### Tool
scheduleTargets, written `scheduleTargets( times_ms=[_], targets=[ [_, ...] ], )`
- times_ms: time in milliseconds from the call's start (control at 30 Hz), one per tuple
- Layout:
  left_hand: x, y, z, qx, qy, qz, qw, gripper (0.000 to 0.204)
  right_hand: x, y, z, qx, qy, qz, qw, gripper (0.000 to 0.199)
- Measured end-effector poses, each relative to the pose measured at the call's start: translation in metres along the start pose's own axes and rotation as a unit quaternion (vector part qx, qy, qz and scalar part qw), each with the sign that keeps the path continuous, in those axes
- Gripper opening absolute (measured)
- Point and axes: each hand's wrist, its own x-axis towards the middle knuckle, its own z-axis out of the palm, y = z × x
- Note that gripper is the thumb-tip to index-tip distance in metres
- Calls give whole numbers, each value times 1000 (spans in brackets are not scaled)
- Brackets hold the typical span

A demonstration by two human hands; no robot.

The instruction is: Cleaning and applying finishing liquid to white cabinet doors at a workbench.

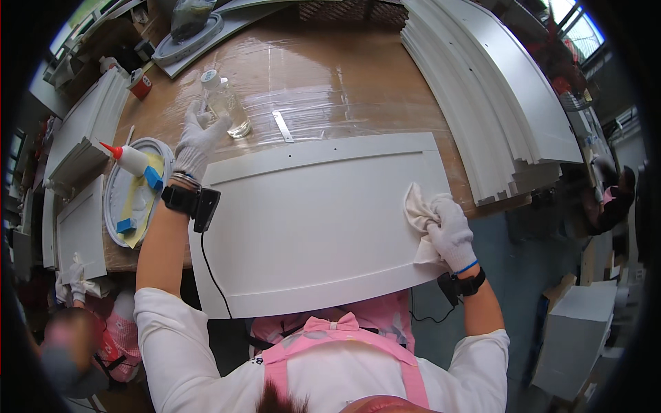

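My left hand [200, 138], in a white knit glove, is at the left side of a clear bottle [233, 110] with a white cap and some clear liquid. Its fingers are apart and the thumb overlaps the bottle's lower side; whether they touch I cannot tell. My gloved right hand [452, 230] is closed on a crumpled white cloth [417, 209] at the right edge of a white panel [313, 227]. The panel lies before me, overhanging the near table edge, with a raised strip along its far side and two small dark holes.
A small metal plate [282, 126] lies beyond the panel on the film-covered table [330, 76]. At left, an oval tray [110, 206] holds a red-tipped glue bottle [131, 160] and blue blocks. Stacked white panels [502, 82] stand right. Another person's gloved hand [74, 274] shows lower left.
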Motion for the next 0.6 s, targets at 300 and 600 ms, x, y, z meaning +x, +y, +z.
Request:
scheduleTargets(
  times_ms=[300,600],
  targets=[
    [-248,-12,-102,163,-5,-159,974,77,147,34,1,34,25,210,977,37],
    [-311,-56,-75,121,-48,-205,970,101,189,-187,81,91,-147,-34,984,30]
  ],
)
